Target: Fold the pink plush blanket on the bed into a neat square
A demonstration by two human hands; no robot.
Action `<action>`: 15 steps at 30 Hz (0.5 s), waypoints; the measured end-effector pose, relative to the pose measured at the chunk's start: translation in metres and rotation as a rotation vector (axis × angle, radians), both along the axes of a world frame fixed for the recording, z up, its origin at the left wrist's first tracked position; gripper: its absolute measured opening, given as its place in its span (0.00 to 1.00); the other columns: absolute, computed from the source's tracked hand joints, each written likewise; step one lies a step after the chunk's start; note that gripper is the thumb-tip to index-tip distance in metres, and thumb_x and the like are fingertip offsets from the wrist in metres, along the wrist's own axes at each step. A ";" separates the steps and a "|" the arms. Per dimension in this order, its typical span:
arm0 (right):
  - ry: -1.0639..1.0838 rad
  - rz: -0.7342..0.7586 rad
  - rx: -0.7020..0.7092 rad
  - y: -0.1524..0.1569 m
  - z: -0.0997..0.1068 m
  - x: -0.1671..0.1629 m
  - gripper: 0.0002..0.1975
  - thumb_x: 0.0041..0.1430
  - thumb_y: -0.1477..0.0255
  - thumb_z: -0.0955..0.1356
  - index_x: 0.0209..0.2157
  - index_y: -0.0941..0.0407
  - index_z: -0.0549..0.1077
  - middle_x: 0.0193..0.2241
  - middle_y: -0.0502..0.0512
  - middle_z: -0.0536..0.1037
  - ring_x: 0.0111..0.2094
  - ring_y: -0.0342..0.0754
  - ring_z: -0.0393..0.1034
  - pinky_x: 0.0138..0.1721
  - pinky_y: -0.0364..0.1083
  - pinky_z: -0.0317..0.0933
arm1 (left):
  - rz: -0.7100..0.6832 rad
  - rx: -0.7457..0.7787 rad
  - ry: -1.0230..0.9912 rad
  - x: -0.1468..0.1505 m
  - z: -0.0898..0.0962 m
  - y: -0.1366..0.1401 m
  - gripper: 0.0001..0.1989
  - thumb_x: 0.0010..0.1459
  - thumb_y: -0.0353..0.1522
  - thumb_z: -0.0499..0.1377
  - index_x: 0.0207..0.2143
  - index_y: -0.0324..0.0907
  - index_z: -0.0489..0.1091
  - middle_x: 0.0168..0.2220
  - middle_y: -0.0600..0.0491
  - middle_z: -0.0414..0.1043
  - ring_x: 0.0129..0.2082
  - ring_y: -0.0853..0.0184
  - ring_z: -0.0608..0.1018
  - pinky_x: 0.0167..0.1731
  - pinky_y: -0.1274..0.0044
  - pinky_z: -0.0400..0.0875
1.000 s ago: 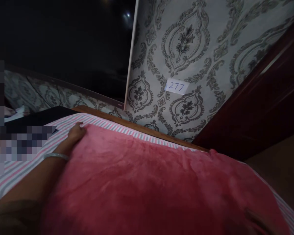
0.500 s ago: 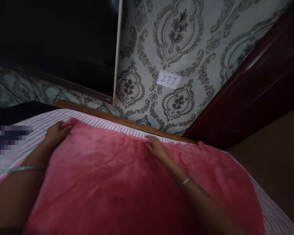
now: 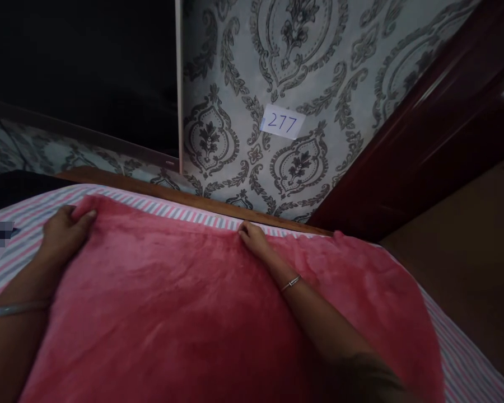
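Observation:
A plush pink-red blanket lies spread over a striped sheet in pink, grey and white. At the blanket's far left corner, my left hand is closed, with the thumb on top of the fabric. My right hand pinches the far edge near the middle, its fingertips pressed together on the cloth. Between the hands the edge runs fairly straight. To the right of my right hand the blanket is wrinkled and bunched along its edge.
Behind the bed runs a wooden ledge against a patterned wall. A large dark screen hangs at the upper left. Paper marked 277 is on the wall. A glossy dark red panel slants down the right side.
My left hand has moved left with the blanket corner, stretching the edge. My right hand's fingers, looser before, have closed on the far edge. The view has shifted slightly.

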State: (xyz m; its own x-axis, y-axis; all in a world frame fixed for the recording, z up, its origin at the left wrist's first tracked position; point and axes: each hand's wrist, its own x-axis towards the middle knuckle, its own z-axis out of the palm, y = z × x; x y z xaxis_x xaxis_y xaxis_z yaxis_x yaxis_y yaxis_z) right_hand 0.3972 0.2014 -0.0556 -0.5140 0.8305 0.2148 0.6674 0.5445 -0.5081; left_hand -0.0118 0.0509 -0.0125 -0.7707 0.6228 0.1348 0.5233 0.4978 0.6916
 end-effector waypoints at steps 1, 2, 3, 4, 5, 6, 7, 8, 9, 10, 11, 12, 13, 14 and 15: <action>-0.001 0.003 -0.013 -0.001 0.002 0.001 0.07 0.63 0.79 0.64 0.38 0.55 0.72 0.35 0.53 0.77 0.38 0.47 0.70 0.39 0.43 0.58 | -0.002 -0.009 0.000 0.000 0.000 0.000 0.19 0.54 0.45 0.54 0.40 0.41 0.67 0.29 0.54 0.65 0.31 0.63 0.69 0.37 0.71 0.67; -0.008 0.006 -0.031 -0.002 0.005 0.003 0.07 0.64 0.78 0.63 0.41 0.55 0.72 0.37 0.53 0.78 0.39 0.47 0.71 0.39 0.43 0.58 | -0.006 -0.015 0.000 0.000 0.000 -0.001 0.19 0.54 0.45 0.54 0.41 0.41 0.67 0.30 0.54 0.65 0.31 0.63 0.69 0.38 0.70 0.68; -0.026 0.006 -0.051 -0.003 0.007 0.004 0.08 0.65 0.76 0.64 0.44 0.55 0.71 0.39 0.54 0.78 0.40 0.48 0.71 0.40 0.44 0.59 | -0.012 -0.016 0.000 0.000 0.001 -0.001 0.19 0.54 0.45 0.53 0.41 0.41 0.67 0.30 0.54 0.65 0.31 0.62 0.69 0.39 0.69 0.68; -0.059 0.003 -0.067 -0.004 0.009 0.004 0.10 0.65 0.75 0.65 0.48 0.55 0.70 0.41 0.55 0.78 0.42 0.48 0.71 0.41 0.44 0.59 | -0.018 -0.016 0.002 0.001 0.002 -0.001 0.19 0.54 0.46 0.53 0.41 0.41 0.67 0.30 0.54 0.65 0.32 0.62 0.69 0.40 0.69 0.69; -0.106 -0.002 -0.075 -0.006 0.011 0.004 0.13 0.64 0.74 0.67 0.51 0.55 0.69 0.44 0.57 0.78 0.44 0.50 0.71 0.43 0.45 0.60 | -0.021 -0.015 0.005 0.002 0.002 -0.002 0.19 0.54 0.46 0.53 0.40 0.41 0.67 0.30 0.53 0.65 0.32 0.61 0.70 0.41 0.68 0.69; -0.157 -0.005 -0.074 -0.007 0.014 0.004 0.16 0.62 0.73 0.68 0.52 0.55 0.69 0.46 0.58 0.78 0.46 0.51 0.71 0.44 0.46 0.60 | -0.022 -0.016 0.007 0.003 0.003 -0.002 0.19 0.53 0.46 0.53 0.39 0.42 0.66 0.29 0.53 0.64 0.32 0.60 0.70 0.41 0.67 0.69; -0.205 -0.005 -0.068 -0.008 0.016 0.003 0.18 0.60 0.72 0.70 0.52 0.55 0.69 0.47 0.60 0.77 0.47 0.53 0.70 0.46 0.47 0.60 | -0.024 -0.018 0.005 0.005 0.005 -0.003 0.18 0.53 0.46 0.53 0.39 0.42 0.66 0.29 0.53 0.64 0.32 0.60 0.70 0.41 0.66 0.69; -0.246 0.000 -0.058 -0.008 0.018 0.002 0.17 0.59 0.73 0.70 0.50 0.56 0.71 0.48 0.61 0.77 0.48 0.54 0.70 0.47 0.48 0.60 | -0.025 -0.017 0.003 0.006 0.006 -0.003 0.18 0.53 0.46 0.52 0.38 0.43 0.65 0.29 0.53 0.64 0.32 0.59 0.70 0.41 0.66 0.69; -0.266 0.007 -0.041 -0.009 0.021 0.002 0.14 0.58 0.74 0.70 0.47 0.57 0.72 0.47 0.62 0.77 0.49 0.55 0.69 0.48 0.48 0.60 | -0.027 -0.025 -0.002 0.008 0.007 -0.003 0.18 0.52 0.46 0.52 0.38 0.43 0.65 0.29 0.53 0.64 0.32 0.59 0.70 0.40 0.66 0.70; -0.258 0.014 -0.015 -0.011 0.024 0.002 0.11 0.58 0.77 0.68 0.44 0.57 0.73 0.46 0.62 0.77 0.48 0.55 0.69 0.48 0.48 0.59 | -0.030 -0.037 -0.005 0.009 0.008 -0.004 0.17 0.52 0.46 0.52 0.37 0.43 0.64 0.29 0.53 0.64 0.32 0.59 0.70 0.40 0.66 0.70; -0.223 0.022 0.016 -0.014 0.027 0.003 0.09 0.57 0.79 0.67 0.41 0.57 0.73 0.44 0.61 0.76 0.48 0.54 0.68 0.48 0.48 0.59 | -0.032 -0.049 -0.006 0.010 0.009 -0.004 0.17 0.52 0.46 0.52 0.37 0.44 0.64 0.29 0.53 0.64 0.32 0.59 0.70 0.41 0.65 0.70; -0.168 0.028 0.049 -0.019 0.030 0.005 0.10 0.56 0.81 0.65 0.39 0.57 0.72 0.43 0.60 0.76 0.47 0.53 0.68 0.48 0.47 0.58 | -0.032 -0.065 -0.003 0.010 0.010 -0.004 0.17 0.51 0.47 0.52 0.36 0.44 0.63 0.30 0.53 0.64 0.33 0.59 0.71 0.41 0.65 0.70; -0.100 0.034 0.071 -0.026 0.034 0.009 0.11 0.54 0.82 0.65 0.38 0.57 0.72 0.42 0.58 0.75 0.45 0.51 0.67 0.47 0.46 0.58 | -0.034 -0.073 -0.001 0.010 0.010 -0.003 0.17 0.51 0.47 0.52 0.37 0.44 0.63 0.30 0.53 0.65 0.33 0.58 0.71 0.41 0.64 0.71; -0.030 0.048 0.065 -0.035 0.037 0.014 0.10 0.53 0.82 0.65 0.38 0.57 0.71 0.39 0.56 0.75 0.43 0.50 0.67 0.45 0.46 0.59 | -0.037 -0.079 0.000 0.010 0.010 -0.002 0.18 0.51 0.47 0.52 0.37 0.44 0.64 0.30 0.52 0.65 0.34 0.58 0.72 0.42 0.64 0.71; 0.038 0.074 0.014 -0.046 0.040 0.020 0.09 0.53 0.80 0.66 0.37 0.56 0.71 0.37 0.54 0.74 0.40 0.49 0.67 0.43 0.45 0.59 | -0.040 -0.085 -0.001 0.009 0.010 -0.001 0.20 0.51 0.47 0.52 0.39 0.43 0.65 0.32 0.51 0.66 0.35 0.57 0.72 0.42 0.63 0.71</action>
State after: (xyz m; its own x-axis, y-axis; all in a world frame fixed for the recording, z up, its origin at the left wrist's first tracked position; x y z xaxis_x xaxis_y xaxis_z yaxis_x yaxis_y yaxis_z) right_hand 0.4171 0.1554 -0.0160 -0.5650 0.7873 0.2469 0.6054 0.5989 -0.5243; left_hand -0.0031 0.0494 -0.0025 -0.7452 0.6621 0.0796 0.5434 0.5337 0.6480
